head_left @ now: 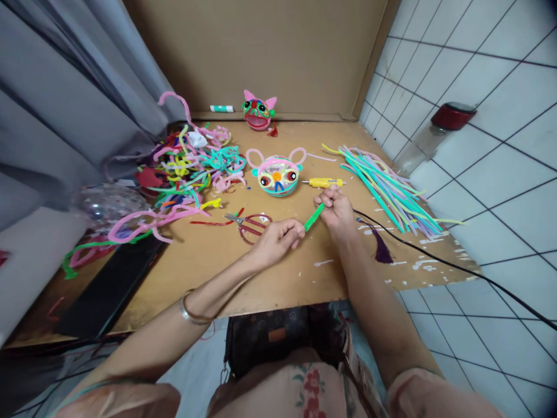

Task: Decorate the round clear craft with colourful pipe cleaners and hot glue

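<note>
A short green pipe cleaner [314, 216] is stretched between my two hands over the table. My left hand [285, 237] pinches its lower end. The upper end sits in the closed fingers of my right hand [335, 208]. Just beyond them stands a round animal head [278, 176] with pink loop ears, button-like eyes and an orange nose. Close above my right hand lies a yellow-handled tool [325, 182] with a thin metal tip. Red-handled scissors [251, 225] rest left of my left hand, beside a red pipe cleaner piece [209, 223].
Tangled pipe cleaners [204, 162] heap at the left, near a black flat object [113, 284]. A straight bundle [387, 186] lies right, with a purple tassel [383, 248] and black cable [426, 253]. Behind are a finished-looking head [257, 113], a glue stick [221, 108] and a red-lidded jar [435, 136].
</note>
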`<state>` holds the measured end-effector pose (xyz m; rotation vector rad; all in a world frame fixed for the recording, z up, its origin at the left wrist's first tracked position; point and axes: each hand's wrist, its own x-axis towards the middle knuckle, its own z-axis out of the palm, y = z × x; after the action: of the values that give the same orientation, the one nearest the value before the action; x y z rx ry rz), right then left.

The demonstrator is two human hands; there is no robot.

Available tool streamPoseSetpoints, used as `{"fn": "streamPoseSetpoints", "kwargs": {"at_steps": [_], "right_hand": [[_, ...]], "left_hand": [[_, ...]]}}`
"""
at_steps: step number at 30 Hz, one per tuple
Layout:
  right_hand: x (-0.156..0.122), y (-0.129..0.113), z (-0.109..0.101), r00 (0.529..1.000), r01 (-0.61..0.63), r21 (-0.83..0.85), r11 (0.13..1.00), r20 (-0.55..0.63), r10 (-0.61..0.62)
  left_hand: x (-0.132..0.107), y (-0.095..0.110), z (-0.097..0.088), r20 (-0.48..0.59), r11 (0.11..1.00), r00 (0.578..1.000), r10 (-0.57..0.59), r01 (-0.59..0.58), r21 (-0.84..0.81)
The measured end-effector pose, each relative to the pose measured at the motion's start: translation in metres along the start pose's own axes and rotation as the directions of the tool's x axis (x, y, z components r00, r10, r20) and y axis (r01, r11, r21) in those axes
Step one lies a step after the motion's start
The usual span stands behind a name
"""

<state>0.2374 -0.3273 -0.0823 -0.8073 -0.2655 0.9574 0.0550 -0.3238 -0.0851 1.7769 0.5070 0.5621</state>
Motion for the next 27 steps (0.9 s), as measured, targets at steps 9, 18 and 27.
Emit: {"fn": "streamPoseSetpoints", "kwargs": {"at_steps": [9,18,27], "right_hand": [[-0.014,-0.003,0.012,0.991,0.035,-0.033,0.999,0.127,-0.03],[-0.012,-0.002,0.01,0.997,0.019,0.006,1.0,0.075,-0.019],[-0.002,0.003,-0.002,0.996,0.006,-0.07,0.998,-0.089,-0.012]], "left_hand": [[-0.002,0.011,-0.003,0.098,0.83,0.99,-0.099,0.137,-0.541],[-0.001,0.012,-0.003,0.13,0.791,0.984,-0.118,0.172,-0.587],[0.01,-0.001,-0.014,-0.136,0.885,0.976,-0.171,0.092,-0.456]]}}
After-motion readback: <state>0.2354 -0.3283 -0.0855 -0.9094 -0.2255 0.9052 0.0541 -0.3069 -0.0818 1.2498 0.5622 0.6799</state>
